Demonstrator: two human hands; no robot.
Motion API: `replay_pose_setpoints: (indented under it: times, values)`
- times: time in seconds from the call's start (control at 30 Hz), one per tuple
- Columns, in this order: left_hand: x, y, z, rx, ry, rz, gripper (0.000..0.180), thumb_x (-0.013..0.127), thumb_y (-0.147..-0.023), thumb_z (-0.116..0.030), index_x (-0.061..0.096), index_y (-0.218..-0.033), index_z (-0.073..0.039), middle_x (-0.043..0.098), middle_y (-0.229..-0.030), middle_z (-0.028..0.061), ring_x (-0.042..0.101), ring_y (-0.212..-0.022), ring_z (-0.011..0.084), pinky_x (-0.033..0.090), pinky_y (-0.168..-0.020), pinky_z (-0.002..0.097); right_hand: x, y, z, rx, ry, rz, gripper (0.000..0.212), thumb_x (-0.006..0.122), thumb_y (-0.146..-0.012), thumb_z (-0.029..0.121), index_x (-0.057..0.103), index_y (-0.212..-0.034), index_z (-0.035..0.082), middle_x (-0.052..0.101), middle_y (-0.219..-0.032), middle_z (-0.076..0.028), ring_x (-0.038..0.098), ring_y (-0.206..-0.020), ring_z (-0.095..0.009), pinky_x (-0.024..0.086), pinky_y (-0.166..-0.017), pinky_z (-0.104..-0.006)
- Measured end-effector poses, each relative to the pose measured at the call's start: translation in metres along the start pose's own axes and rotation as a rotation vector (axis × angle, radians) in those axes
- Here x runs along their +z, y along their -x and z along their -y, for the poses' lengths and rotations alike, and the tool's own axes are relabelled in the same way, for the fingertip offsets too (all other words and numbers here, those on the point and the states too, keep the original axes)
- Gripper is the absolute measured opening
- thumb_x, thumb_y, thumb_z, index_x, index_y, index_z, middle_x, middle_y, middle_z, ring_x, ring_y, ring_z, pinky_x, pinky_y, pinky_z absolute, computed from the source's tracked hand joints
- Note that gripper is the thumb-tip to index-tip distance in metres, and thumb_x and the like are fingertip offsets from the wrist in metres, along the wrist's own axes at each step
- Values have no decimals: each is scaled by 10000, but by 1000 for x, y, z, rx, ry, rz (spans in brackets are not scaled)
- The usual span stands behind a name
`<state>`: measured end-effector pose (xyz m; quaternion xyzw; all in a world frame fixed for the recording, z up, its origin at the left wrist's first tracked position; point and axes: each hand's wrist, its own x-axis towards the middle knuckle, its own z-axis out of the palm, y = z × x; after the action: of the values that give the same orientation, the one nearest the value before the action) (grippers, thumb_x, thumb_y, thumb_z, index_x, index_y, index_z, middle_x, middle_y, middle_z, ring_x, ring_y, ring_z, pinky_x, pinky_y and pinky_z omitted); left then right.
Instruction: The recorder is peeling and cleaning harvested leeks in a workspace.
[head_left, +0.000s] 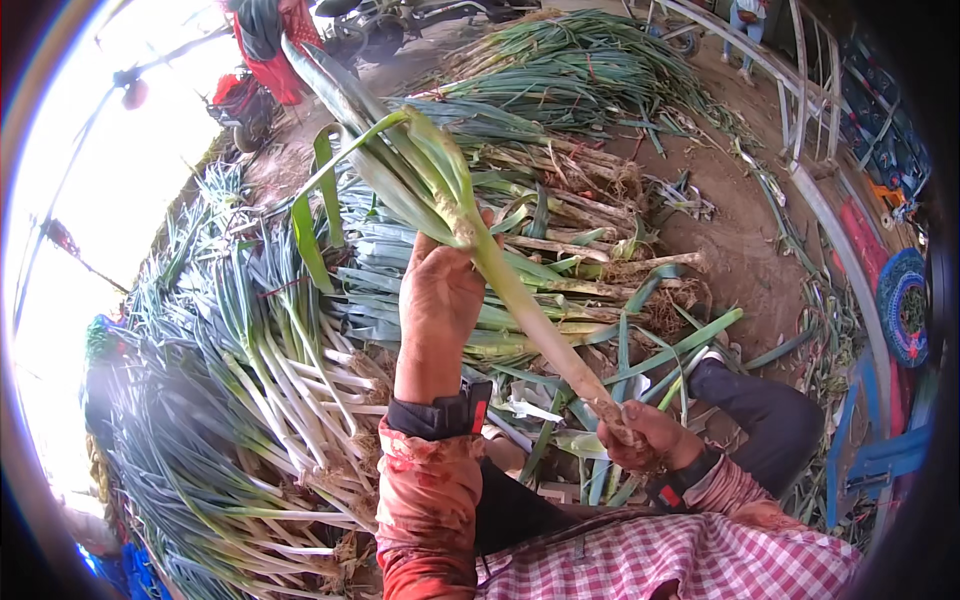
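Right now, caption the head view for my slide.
Left hand and right hand hold one leek slantwise, leaves uppermost, above heaped leeks.

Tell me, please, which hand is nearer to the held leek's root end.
Right: the right hand grips the root end. The left hand is farther away, holding the leek near where its leaves spread.

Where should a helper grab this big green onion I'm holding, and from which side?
Probably the middle of the green onion's bare pale stalk, reaching across it from the far right. That stretch is straight, slim and uncovered; the left hand is near the spreading leaves and the right hand covers the root end.
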<state>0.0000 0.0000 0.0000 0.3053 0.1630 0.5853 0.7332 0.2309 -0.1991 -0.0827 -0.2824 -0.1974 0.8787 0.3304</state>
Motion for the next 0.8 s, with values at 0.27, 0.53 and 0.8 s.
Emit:
replay_pose_setpoints:
  times: [0.27, 0.53, 0.8]
  values:
    - [-1, -1, -10, -96, 17, -211, 396, 481, -766, -64, 428, -1148, 27, 565, -1022, 162, 559, -983, 280, 445, -883, 430, 6, -10, 0, -53, 86, -32, 406, 504, -865, 380, 590, -889, -16, 566, -629, -71, 476, -432, -100, 378, -400, -213]
    - [0, 2, -1, -104, -10, -159, 383, 482, -775, -84, 435, -1131, 47, 571, -1016, 175, 563, -977, 289, 447, -875, 421, -8, -6, 3, -101, 330, -165, 404, 485, -876, 393, 583, -832, 3, 494, -596, -19, 451, -474, -86, 367, -429, -210]
    - [-7, 1, 1, -84, 19, -51, 392, 505, -821, -174, 427, -1133, 50, 561, -1051, 177, 558, -980, 288, 435, -884, 422, -1, -6, 0, -142, 330, -170, 390, 492, -875, 393, 576, -807, 18, 489, -587, 3, 439, -468, -62, 350, -423, -193]
